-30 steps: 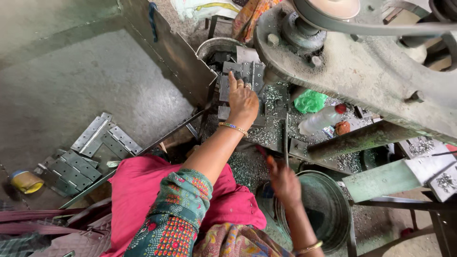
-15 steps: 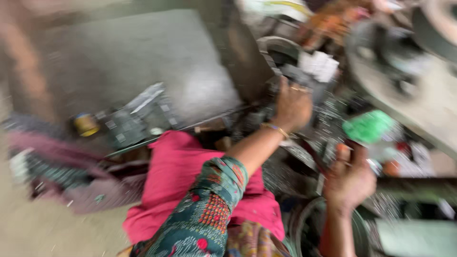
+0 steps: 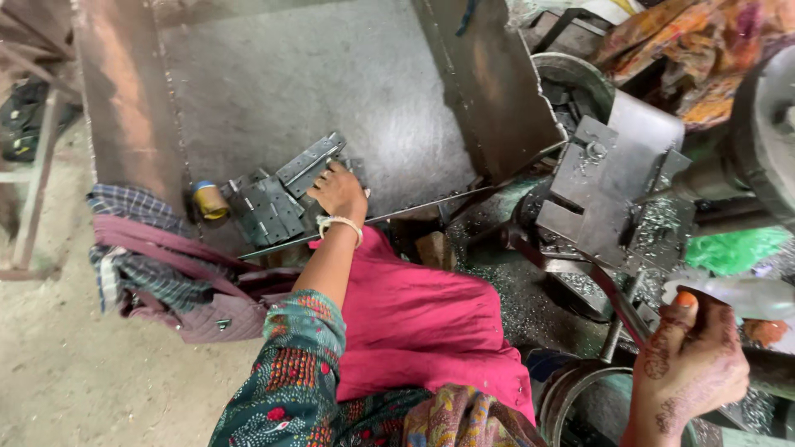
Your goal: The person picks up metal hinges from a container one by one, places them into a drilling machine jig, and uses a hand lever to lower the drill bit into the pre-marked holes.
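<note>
Left hand [image 3: 338, 192] is off the metal pieces at the machine jig [image 3: 609, 186], now far to the left, fingers down on the pile of grey hinge plates [image 3: 277, 194] in the tray [image 3: 273, 74]. Right hand [image 3: 687, 364] has risen from beside the round bin [image 3: 580, 389] and closes around the lever handle [image 3: 617, 302] (view swung left, too).

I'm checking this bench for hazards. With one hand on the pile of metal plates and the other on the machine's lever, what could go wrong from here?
1. The left hand rests on loose perforated metal plates; their edges could cut bare fingers.
2. The right hand grips the lever while the view is turned toward the plates, so it may be moved unwatched.
3. Metal shavings litter the machine near bare skin and could prick it.
</note>
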